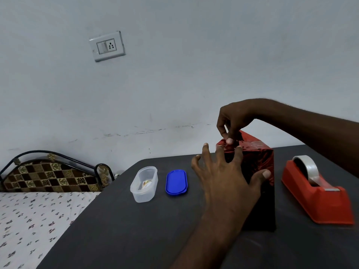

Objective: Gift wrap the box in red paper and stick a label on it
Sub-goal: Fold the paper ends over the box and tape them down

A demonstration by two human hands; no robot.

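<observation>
Your dark table (116,220) carries the red-wrapped box (258,162), standing upright on its long axis directly ahead of you, with both hands on it. Your left hand (223,177) is spread against its near face, steadying it. Your right hand (233,121) reaches over from behind and pinches something small at the top edge; whether it's tape or paper is unclear. The tape dispenser (318,193) lies just right of the box. To the left, the clear tub (144,184) holds a small printed item, probably the label, its blue lid (176,182) beside it.
</observation>
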